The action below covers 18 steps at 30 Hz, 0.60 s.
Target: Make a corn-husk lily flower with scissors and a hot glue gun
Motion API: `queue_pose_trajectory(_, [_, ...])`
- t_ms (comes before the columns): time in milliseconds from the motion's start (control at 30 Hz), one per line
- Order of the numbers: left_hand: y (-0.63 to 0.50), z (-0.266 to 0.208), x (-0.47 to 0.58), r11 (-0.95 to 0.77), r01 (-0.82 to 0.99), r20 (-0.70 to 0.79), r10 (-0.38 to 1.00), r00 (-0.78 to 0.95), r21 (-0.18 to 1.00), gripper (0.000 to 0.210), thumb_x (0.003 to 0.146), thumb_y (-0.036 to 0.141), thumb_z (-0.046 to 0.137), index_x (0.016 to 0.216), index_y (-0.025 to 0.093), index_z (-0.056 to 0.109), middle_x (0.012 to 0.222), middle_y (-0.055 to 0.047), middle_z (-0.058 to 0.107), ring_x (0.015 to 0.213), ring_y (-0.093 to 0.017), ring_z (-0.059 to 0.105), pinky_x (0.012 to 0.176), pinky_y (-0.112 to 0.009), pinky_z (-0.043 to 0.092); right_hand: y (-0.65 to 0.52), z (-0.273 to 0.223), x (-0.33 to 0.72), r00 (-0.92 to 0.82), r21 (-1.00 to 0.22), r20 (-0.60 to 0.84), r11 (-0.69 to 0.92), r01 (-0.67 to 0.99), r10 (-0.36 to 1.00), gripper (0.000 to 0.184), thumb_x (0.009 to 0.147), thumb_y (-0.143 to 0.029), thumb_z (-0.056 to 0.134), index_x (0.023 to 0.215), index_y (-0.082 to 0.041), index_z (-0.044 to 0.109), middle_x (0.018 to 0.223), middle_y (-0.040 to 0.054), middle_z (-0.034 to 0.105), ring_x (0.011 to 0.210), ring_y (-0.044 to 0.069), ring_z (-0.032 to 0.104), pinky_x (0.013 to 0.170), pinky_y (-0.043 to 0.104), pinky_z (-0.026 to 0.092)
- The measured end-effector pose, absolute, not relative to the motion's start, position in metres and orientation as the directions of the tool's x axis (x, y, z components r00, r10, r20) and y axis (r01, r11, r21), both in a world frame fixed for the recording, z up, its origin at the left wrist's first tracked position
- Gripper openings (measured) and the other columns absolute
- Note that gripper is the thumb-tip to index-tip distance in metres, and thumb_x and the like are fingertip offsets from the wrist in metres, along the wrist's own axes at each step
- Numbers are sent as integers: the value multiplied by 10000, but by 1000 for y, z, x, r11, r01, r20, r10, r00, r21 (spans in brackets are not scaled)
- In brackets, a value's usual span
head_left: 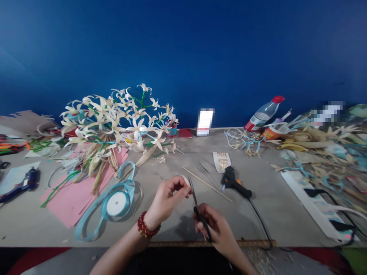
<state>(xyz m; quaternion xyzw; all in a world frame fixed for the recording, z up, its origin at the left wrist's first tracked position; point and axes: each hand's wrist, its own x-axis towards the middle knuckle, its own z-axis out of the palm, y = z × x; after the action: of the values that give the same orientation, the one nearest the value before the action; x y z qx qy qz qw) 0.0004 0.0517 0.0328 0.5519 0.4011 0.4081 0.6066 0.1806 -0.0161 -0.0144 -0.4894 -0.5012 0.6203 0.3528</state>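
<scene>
1. The left hand (171, 194), just below the centre of the frame, has its thumb and fingertips pinched together on a small pale strip (185, 178). A red beaded bracelet (146, 226) circles the wrist.
2. The right hand (214, 226), at lower centre, is closed around the handles of black-handled scissors (203, 222). Their blades point upward, the tips right beside the strip and the left fingertips; whether they touch it cannot be told.
3. Just right of centre, a thin wooden stick (208, 185) lies slantwise on the grey table (258, 231). Beyond its right end rests a black glue gun (237, 186), its cord running toward the lower right, with a small white packet with gold markings (221, 162) just above it.
4. At left of centre, a spool of light-blue ribbon (116, 204) lies partly unwound beside pink paper sheets (66, 206).
5. Above them, white-petalled flowers (113, 122) on green stems spread across the upper left.
6. At right, a white power strip (308, 206) runs diagonally; farther up, a red-capped plastic bottle (265, 112) leans near the blue wall (183, 57).
</scene>
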Motion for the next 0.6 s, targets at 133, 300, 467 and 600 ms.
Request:
queue_pose_trajectory(133, [53,31,0,76,-58,-51,935,351,995,201,904,283,607,760,146,585,728,-15,591,694,-133,562,675,-237,447,-16,-15,181,-269,-965,-261,-256,53,927,452,761,-628,664,737,-205,504,646,-16,538,576,130,503,561,236,427])
queue_pose_trajectory(300, [52,31,-1,79,-36,-62,937,345,996,192,892,274,615,754,145,583,712,-15,599,679,-131,558,659,-233,440,-17,-15,180,-272,-969,-246,-246,36,930,416,774,-582,662,730,-207,486,670,-16,546,558,119,513,558,231,431])
queue_pose_trajectory(467, [51,32,-3,83,-40,-64,933,354,996,193,889,273,616,748,146,578,709,-15,596,671,-130,557,662,-239,440,-17,-15,180,-278,-969,-248,-241,61,928,362,775,-508,669,710,-212,471,638,-26,540,535,115,508,534,220,415])
queue_pose_trajectory(600, [51,35,-3,80,-25,-65,928,367,996,199,899,281,611,756,146,581,726,-16,594,682,-131,555,660,-238,438,-17,-18,181,-257,-976,-210,-187,111,943,361,792,-490,657,682,-217,450,567,-36,528,499,111,495,515,216,386])
